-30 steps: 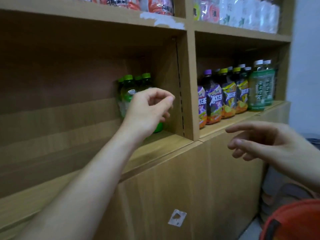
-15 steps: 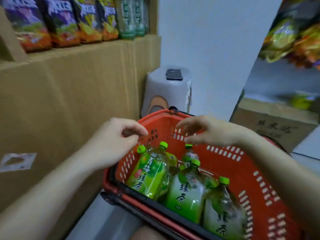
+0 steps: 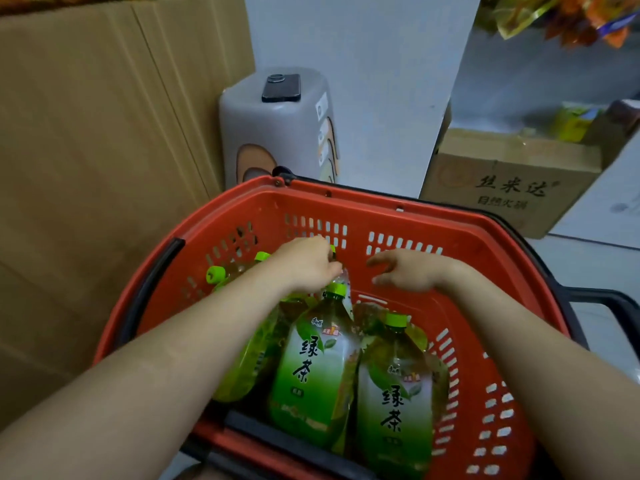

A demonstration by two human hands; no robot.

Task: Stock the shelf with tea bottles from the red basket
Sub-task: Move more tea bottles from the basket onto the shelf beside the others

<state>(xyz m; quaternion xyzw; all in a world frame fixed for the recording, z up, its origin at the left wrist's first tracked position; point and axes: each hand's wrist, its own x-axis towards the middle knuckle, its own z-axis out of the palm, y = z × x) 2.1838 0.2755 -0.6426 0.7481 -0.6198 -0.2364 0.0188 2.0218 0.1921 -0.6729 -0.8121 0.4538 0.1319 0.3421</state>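
Both arms reach into the red basket (image 3: pixel 398 216), where green tea bottles (image 3: pixel 311 372) lie (lime caps toward the far wall). The left hand (image 3: pixel 306 263) curls over the neck of a partly hidden bottle (image 3: pixel 341 277); its grip cannot be told. The right hand (image 3: pixel 408 271) hovers beside it, fingers spread, empty.

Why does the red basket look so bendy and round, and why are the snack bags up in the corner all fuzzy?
In the head view, the wide-angle lens bows the red basket rim and stretches both arms near the edges; the snack bags at top right are smeared and soft, while the bottle label at centre reads fairly sharp; lighting is dim and even, without strong glare.
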